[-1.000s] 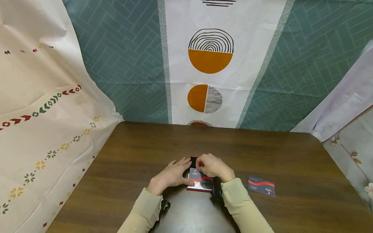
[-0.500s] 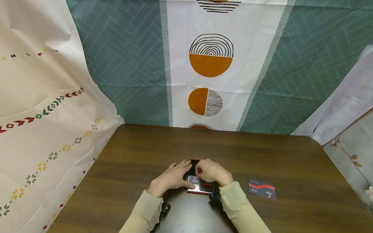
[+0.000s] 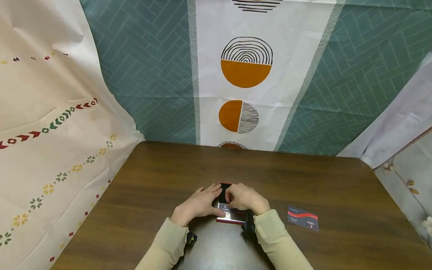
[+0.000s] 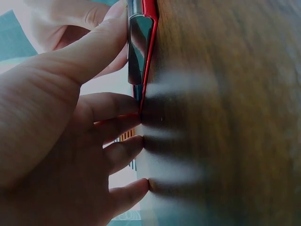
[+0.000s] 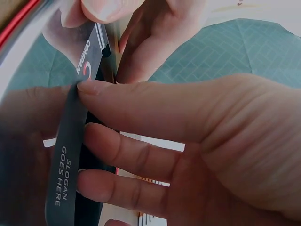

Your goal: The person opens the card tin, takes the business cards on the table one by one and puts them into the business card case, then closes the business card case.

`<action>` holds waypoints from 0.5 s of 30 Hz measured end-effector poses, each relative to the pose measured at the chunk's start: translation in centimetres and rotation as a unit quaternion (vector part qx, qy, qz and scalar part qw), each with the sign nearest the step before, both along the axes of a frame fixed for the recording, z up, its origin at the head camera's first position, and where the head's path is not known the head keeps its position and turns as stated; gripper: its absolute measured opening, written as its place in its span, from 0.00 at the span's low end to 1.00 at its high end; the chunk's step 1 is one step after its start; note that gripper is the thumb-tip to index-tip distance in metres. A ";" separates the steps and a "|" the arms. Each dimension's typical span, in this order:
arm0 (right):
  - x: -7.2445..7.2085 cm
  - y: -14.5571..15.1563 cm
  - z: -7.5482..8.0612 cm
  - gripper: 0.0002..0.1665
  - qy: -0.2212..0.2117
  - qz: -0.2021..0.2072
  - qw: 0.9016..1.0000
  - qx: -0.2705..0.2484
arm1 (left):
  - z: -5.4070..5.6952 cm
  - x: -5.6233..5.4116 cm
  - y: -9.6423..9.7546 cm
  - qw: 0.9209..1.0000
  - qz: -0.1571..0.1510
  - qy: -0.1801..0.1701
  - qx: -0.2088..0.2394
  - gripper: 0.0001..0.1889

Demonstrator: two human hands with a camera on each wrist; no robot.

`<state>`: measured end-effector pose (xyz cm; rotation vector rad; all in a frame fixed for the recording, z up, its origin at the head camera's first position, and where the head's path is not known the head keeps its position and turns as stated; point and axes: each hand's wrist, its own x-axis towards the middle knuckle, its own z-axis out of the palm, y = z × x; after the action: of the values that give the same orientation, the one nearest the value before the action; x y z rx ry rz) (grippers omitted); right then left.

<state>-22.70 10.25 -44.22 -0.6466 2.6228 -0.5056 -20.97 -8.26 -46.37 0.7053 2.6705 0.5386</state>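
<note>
A flat card case (image 3: 239, 217) with a shiny metal pocket and a red edge lies on the table, its black flap (image 3: 223, 192) spread away from me. A dark business card (image 5: 61, 179) with white lettering sits partly within the pocket. My right hand (image 3: 246, 198) has curled fingers and pinches the card's far edge, thumb (image 5: 101, 92) on its printed face. My left hand (image 3: 198, 205) braces the case from the left, fingers fairly straight and spread. Its thumb (image 4: 101, 44) lies along the metal side (image 4: 137, 42). The right hand hides part of the card.
Another dark business card (image 3: 302, 218) with a red wave lies flat on the wooden table (image 3: 162, 172), right of my right forearm. Patterned cloths (image 3: 162, 75) hang behind the table and at both sides. A dark wrist strap (image 3: 191, 239) shows at my left cuff.
The business card has slid toward me, deeper into the metal pocket, with my right hand moving along. Less of its printed face shows uncovered. My left hand stays at the case.
</note>
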 end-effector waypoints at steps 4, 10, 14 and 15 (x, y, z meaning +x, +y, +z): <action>0.0 0.0 0.1 0.11 0.002 0.000 1.000 0.003 | -0.1 -0.1 0.1 1.000 0.000 0.000 0.000 0.47; 0.0 -0.1 0.2 0.11 0.007 0.004 1.000 0.005 | -0.2 -0.2 0.0 1.000 0.002 0.000 -0.008 0.47; 0.0 0.0 0.2 0.11 0.010 0.000 1.000 0.004 | -0.2 -0.2 0.0 1.000 -0.002 0.004 -0.007 0.47; 0.0 0.1 0.2 0.11 0.010 -0.003 1.000 0.005 | -0.2 -0.2 0.1 1.000 -0.003 0.004 -0.006 0.47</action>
<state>-22.66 10.36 -44.02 -0.6436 2.6450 -0.4904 -21.16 -8.19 -46.52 0.7142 2.6762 0.5178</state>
